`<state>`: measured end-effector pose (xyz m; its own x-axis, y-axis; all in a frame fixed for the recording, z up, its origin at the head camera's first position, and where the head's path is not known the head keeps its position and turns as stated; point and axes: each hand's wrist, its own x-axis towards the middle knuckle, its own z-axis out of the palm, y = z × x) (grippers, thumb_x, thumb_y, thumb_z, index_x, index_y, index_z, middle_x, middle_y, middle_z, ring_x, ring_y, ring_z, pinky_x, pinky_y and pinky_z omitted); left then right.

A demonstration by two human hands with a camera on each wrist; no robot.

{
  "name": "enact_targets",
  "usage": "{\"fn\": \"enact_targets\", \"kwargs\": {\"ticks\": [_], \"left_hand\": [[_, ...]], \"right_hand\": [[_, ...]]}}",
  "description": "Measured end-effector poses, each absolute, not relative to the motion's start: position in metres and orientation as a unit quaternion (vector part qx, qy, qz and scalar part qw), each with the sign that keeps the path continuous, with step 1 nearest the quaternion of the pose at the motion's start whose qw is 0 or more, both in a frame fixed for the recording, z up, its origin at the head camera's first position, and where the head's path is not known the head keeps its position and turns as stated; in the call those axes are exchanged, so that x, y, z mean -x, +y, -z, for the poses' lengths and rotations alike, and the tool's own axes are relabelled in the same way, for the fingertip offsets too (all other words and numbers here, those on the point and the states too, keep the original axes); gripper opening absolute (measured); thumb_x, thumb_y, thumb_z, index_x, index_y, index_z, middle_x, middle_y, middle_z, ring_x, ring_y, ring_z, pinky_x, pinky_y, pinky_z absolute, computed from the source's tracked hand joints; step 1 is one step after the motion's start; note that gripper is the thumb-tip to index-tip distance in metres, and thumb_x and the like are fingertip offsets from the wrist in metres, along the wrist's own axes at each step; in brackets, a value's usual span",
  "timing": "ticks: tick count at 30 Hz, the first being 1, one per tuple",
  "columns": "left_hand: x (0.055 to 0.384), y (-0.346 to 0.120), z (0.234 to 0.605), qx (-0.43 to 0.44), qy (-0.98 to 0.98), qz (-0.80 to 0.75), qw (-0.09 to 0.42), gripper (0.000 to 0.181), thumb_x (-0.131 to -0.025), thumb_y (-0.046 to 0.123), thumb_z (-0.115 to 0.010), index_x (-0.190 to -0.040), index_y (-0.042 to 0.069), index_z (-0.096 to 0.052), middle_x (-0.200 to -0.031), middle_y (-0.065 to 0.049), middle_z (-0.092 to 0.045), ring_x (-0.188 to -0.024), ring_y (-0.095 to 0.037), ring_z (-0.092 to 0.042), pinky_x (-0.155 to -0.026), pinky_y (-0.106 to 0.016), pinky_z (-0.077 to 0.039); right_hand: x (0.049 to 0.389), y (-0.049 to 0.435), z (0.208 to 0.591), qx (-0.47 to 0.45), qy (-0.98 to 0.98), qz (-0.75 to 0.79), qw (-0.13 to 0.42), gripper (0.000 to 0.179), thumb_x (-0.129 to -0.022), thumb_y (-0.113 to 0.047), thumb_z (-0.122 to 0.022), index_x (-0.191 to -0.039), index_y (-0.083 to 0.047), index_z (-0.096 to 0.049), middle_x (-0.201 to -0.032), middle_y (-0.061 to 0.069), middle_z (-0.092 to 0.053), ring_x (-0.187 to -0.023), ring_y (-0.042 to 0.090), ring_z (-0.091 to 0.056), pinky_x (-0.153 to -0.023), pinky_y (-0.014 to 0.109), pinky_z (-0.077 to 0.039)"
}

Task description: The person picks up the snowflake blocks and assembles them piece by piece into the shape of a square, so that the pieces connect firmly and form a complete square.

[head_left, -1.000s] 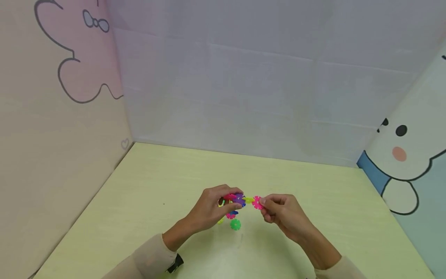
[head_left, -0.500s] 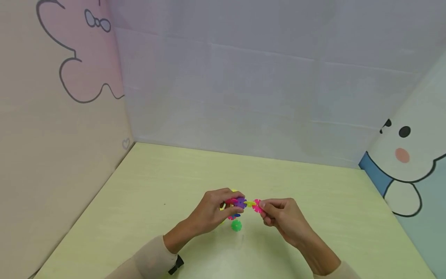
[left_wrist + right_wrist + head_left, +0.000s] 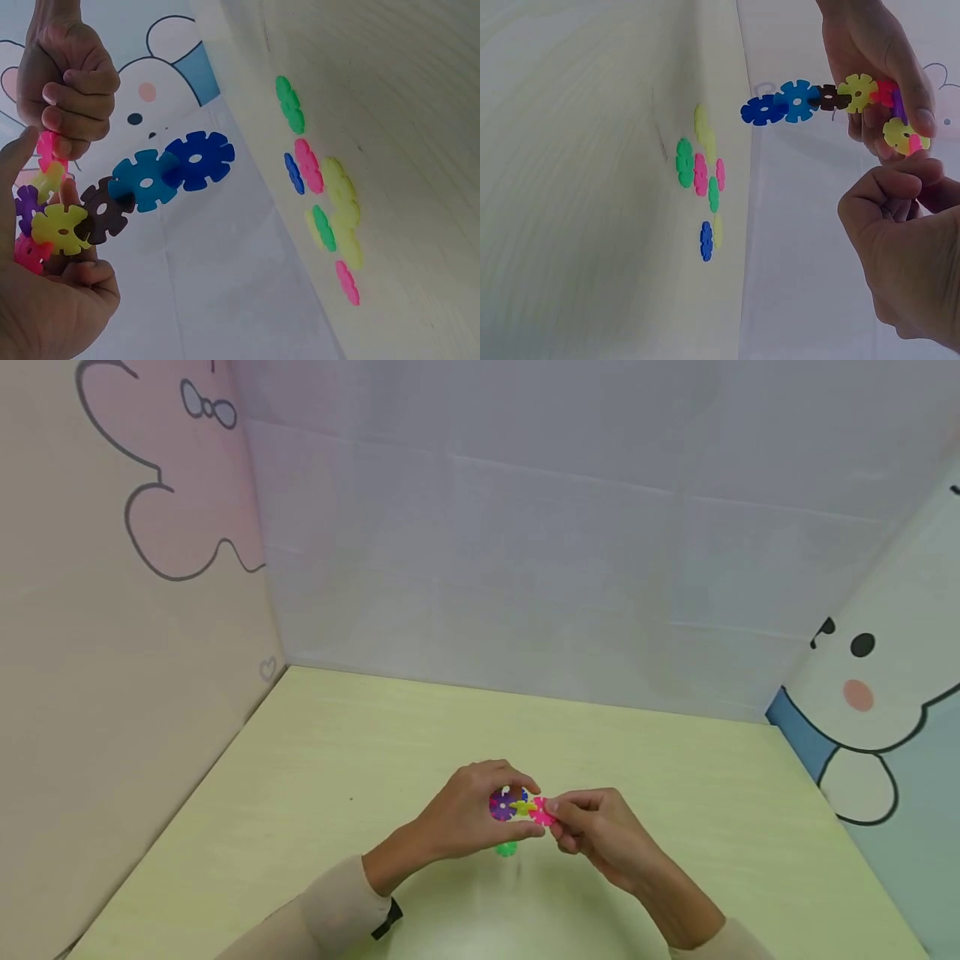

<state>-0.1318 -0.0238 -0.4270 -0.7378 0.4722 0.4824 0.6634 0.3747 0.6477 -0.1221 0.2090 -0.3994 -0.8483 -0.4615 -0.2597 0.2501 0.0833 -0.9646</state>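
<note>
A chain of notched plastic snowflake discs runs through my left hand (image 3: pixel 468 810), which holds it with curled fingers, thumb and index finger spread. In the left wrist view the chain's free end shows a dark blue disc (image 3: pixel 214 161), a lighter blue disc (image 3: pixel 133 187), a dark brown disc (image 3: pixel 112 217) and a yellow disc (image 3: pixel 52 221). Inside the hand's curve sit a purple disc (image 3: pixel 498 812) and another yellow disc (image 3: pixel 522 808). My right hand (image 3: pixel 615 839) pinches a pink disc (image 3: pixel 539 812) at the other end, touching that yellow one. Its fingers partly cover the pink disc.
Loose discs lie on the pale table (image 3: pixel 360 735) beneath the hands, among them a green disc (image 3: pixel 507 850), a pink disc (image 3: pixel 308 166), a blue disc (image 3: pixel 294 174) and yellow ones. Cloth walls with cartoon drawings enclose the table. A black strap (image 3: pixel 387 919) hangs by the left sleeve.
My left hand has shifted slightly right and its thumb and index finger have spread, with the purple disc turned more face-on. My right hand has moved a little left, still pinching the pink disc.
</note>
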Motion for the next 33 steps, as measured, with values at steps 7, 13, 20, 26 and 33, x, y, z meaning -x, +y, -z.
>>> {"fn": "enact_targets", "kwargs": {"ticks": [7, 13, 20, 26, 33], "left_hand": [[0.134, -0.027, 0.433, 0.346, -0.797, 0.488, 0.076, 0.033, -0.08, 0.026, -0.09, -0.106, 0.014, -0.075, -0.097, 0.004, -0.075, -0.081, -0.001, -0.062, -0.071, -0.018, -0.057], [0.134, -0.036, 0.436, 0.324, -0.811, 0.478, 0.088, 0.03, -0.08, 0.024, -0.091, -0.104, 0.015, -0.075, -0.089, 0.008, -0.068, -0.073, -0.002, -0.054, -0.064, -0.018, -0.053], [0.129, -0.045, 0.435, 0.288, -0.819, 0.492, 0.065, 0.028, -0.081, 0.025, -0.09, -0.103, 0.017, -0.075, -0.089, 0.008, -0.067, -0.073, -0.003, -0.055, -0.065, -0.019, -0.054], [0.125, -0.043, 0.433, 0.292, -0.813, 0.501, 0.054, 0.025, -0.083, 0.022, -0.088, -0.103, 0.016, -0.075, -0.089, 0.005, -0.069, -0.073, -0.003, -0.056, -0.066, -0.02, -0.054], [0.126, -0.04, 0.436, 0.283, -0.82, 0.495, 0.05, 0.025, -0.081, 0.021, -0.088, -0.103, 0.015, -0.075, -0.09, 0.005, -0.071, -0.071, -0.002, -0.056, -0.066, -0.019, -0.054]], "right_hand": [[0.123, 0.201, 0.401, 0.095, 0.667, 0.682, 0.285, 0.022, -0.104, -0.021, -0.062, -0.095, -0.002, -0.07, -0.075, -0.004, -0.063, -0.064, 0.007, -0.052, -0.066, 0.021, -0.047], [0.144, 0.202, 0.408, 0.093, 0.716, 0.644, 0.254, 0.033, -0.106, -0.023, -0.059, -0.108, 0.008, -0.069, -0.082, -0.001, -0.063, -0.072, 0.01, -0.054, -0.07, 0.021, -0.049], [0.182, 0.201, 0.45, 0.124, 0.865, 0.467, 0.137, 0.027, -0.101, -0.018, -0.066, -0.116, 0.004, -0.074, -0.095, 0.01, -0.073, -0.079, 0.016, -0.062, -0.072, 0.026, -0.053], [0.198, 0.185, 0.48, 0.211, 0.938, 0.268, 0.059, 0.019, -0.09, -0.014, -0.079, -0.104, -0.001, -0.08, -0.079, 0.002, -0.068, -0.073, 0.011, -0.052, -0.065, 0.021, -0.044], [0.206, 0.182, 0.479, 0.186, 0.944, 0.264, 0.071, 0.011, -0.085, -0.012, -0.083, -0.088, -0.003, -0.079, -0.074, 0.001, -0.068, -0.069, 0.012, -0.054, -0.064, 0.024, -0.046]]}}
